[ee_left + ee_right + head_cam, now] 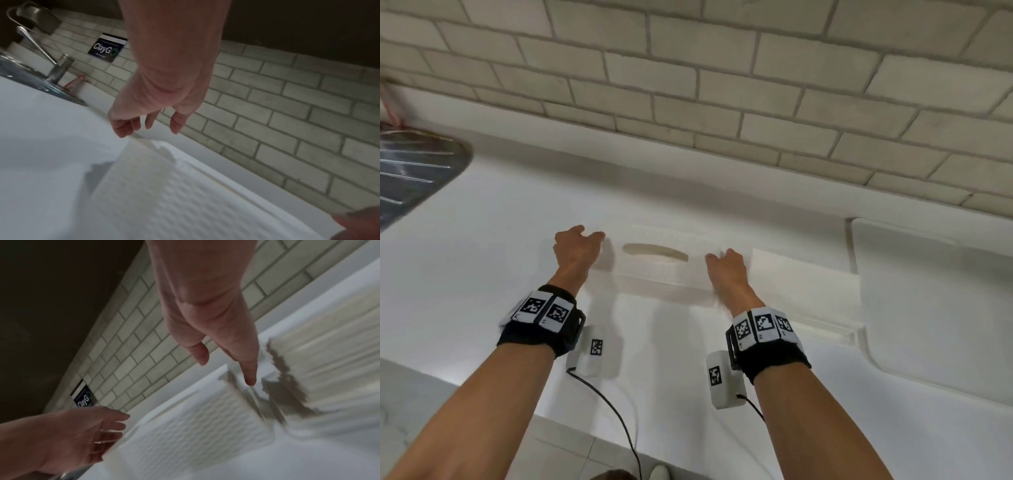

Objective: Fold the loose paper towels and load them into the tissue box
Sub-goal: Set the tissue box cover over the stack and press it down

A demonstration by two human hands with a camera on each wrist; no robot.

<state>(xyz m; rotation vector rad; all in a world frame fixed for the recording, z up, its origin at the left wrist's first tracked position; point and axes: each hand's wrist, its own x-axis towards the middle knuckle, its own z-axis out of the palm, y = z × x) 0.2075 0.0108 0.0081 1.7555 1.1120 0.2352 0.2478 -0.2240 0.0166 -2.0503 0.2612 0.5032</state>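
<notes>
Loading step: your left hand (577, 246) and right hand (726, 265), fingers relaxed, empty, flank tissue box (654, 270); next, fetch folded paper towels (804, 287).

Head camera up high, looking forward and down over both forearms onto the white counter (482, 240), with the brick wall (722, 85) across the top of the view. Left wrist camera sits close under the palm, facing along the fingers toward the faucet (59, 69) and wall. Right wrist camera, just as close, is tilted hard and looks leftward. Both wrist views catch the ClayGo sign (106, 47); all three share the counter.
</notes>
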